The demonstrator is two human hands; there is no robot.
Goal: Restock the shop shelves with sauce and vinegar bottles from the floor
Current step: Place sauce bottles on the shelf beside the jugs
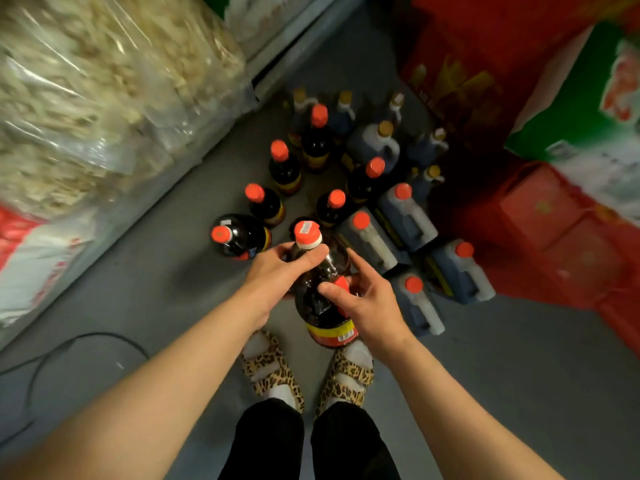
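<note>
A large dark sauce bottle with a red cap and a yellow-red label is lifted above my feet. My left hand grips its neck just under the cap. My right hand holds its shoulder from the right side; a second red cap shows under my right thumb. On the grey floor beyond stand several more dark red-capped bottles and several blue handled jugs with red caps or gold caps.
A shelf unit with clear bags of dried goods runs along the left. Red and green cartons are stacked on the right. A black cable lies on the floor at left. My sandalled feet stand below the bottle.
</note>
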